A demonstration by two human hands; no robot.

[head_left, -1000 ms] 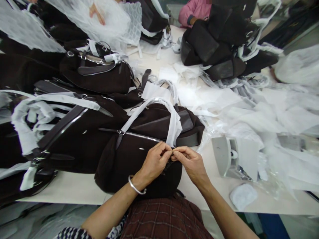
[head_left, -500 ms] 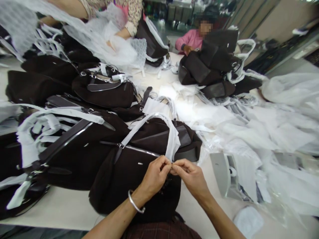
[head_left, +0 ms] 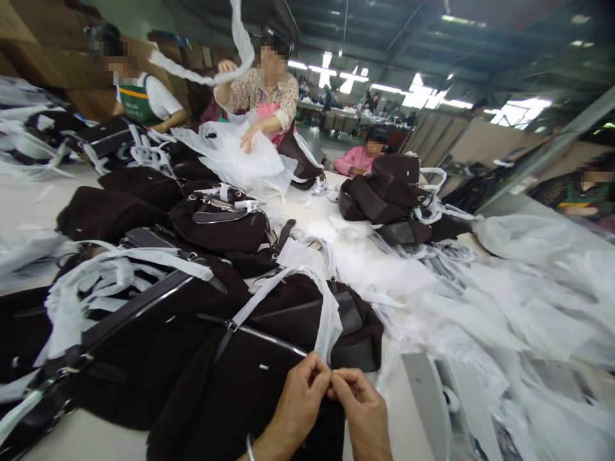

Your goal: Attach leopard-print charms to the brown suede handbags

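A dark brown handbag (head_left: 230, 397) lies in front of me, with a silver zip and a handle (head_left: 329, 314) wrapped in white paper. Over its right end, below the handle's base, my left hand (head_left: 302, 397) is closed in a pinch. My right hand (head_left: 360, 410) pinches at the same spot, and the fingertips of both meet. Whatever sits between them is too small and hidden to name. Behind it lies another dark bag (head_left: 358, 320) with leather panels. To the left is a further bag (head_left: 158, 339) with a wrapped strap (head_left: 72, 301).
Several dark bags (head_left: 216, 218) cover the table's left side, and a pile of them (head_left: 384, 198) stands far right. Clear plastic and white sheets (head_left: 528, 282) spread over the right. A grey box-like holder (head_left: 425, 397) stands near my right hand. A co-worker (head_left: 273, 96) handles white wrapping (head_left: 250, 160) across the table.
My view has tilted up, so the hands and bags sit lower and more of the workshop shows. Across the table, the co-worker's arm is raised with a white strip. My fingers stay pinched together.
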